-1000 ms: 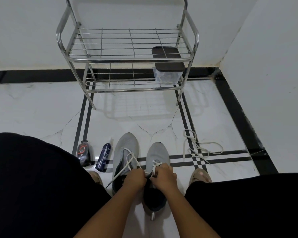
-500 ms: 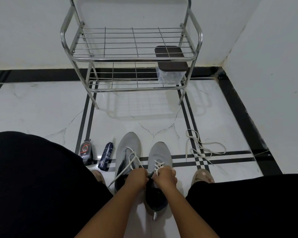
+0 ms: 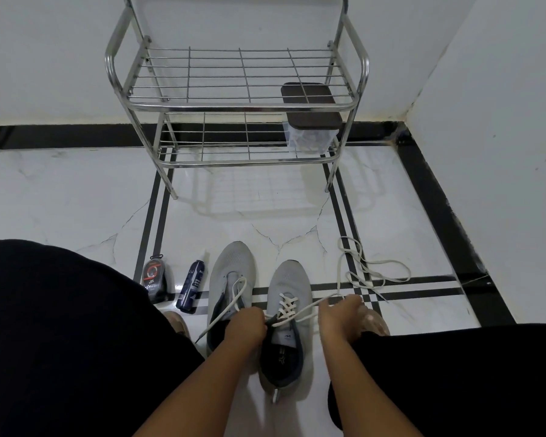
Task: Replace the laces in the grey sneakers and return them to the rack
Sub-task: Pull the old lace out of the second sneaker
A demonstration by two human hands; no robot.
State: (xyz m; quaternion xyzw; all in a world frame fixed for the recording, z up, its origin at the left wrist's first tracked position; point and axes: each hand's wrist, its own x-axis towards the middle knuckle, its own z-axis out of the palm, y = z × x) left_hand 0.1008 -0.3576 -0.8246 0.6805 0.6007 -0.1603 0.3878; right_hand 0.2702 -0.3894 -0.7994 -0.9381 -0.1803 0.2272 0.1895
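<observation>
Though behind the left hand (image 3: 246, 323), right sneaker's (image 3: 286, 329) lace end.

Two sneakers (image 3: 256, 310) lie side by side before the rack (image 3: 234, 105).

Two grey sneakers (image 3: 234, 279) (image 3: 289, 310), two bottles (image 3: 154, 279) (image 3: 191, 287), one rack (image 3: 234, 105), one lidded container (image 3: 311, 121), one loose lace (image 3: 369, 272).

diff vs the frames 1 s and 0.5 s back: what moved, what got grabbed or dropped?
The right hand swung out to the right, away from the right sneaker, drawing the lace it pinches taut through the eyelets. Before, both hands sat together at that shoe's tongue. The left hand stayed there, holding the lace. Nothing was let go. Left sneaker, loose laces on the floor, rack and the two bottles are unchanged.
</observation>
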